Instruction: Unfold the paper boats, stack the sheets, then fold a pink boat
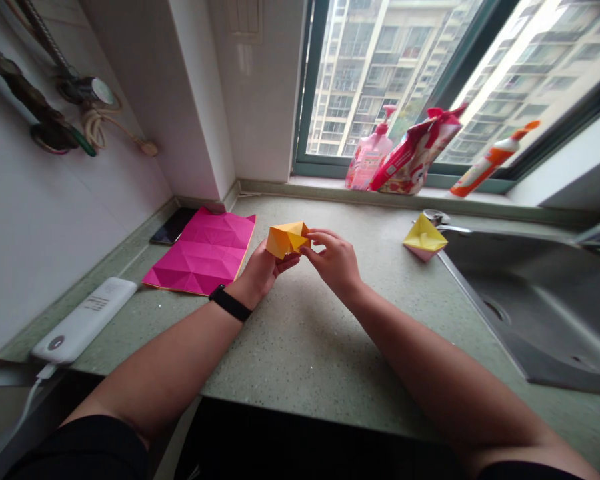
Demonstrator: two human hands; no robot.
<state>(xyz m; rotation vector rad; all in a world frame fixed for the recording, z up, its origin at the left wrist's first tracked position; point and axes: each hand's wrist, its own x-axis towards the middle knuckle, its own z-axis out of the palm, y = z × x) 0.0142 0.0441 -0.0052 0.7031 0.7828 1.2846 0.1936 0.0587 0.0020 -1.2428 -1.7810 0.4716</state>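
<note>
Above the middle of the counter I hold a folded orange-yellow origami paper (286,240) between both hands. My left hand (261,270), with a black band on its wrist, supports it from below and from the left. My right hand (334,257) pinches its right edge between thumb and fingers. To the left lies a creased magenta paper sheet (207,250), spread out, with an orange edge showing. Near the sink's corner stands a folded yellow and pink origami piece (425,238), apart from my hands.
A white power bank (85,320) with a cable lies at the left, and a dark phone (173,225) is partly under the magenta sheet. The metal sink (540,293) is at the right. On the sill stand a pink pump bottle (369,160), a red pouch (415,157) and an orange-white bottle (490,163).
</note>
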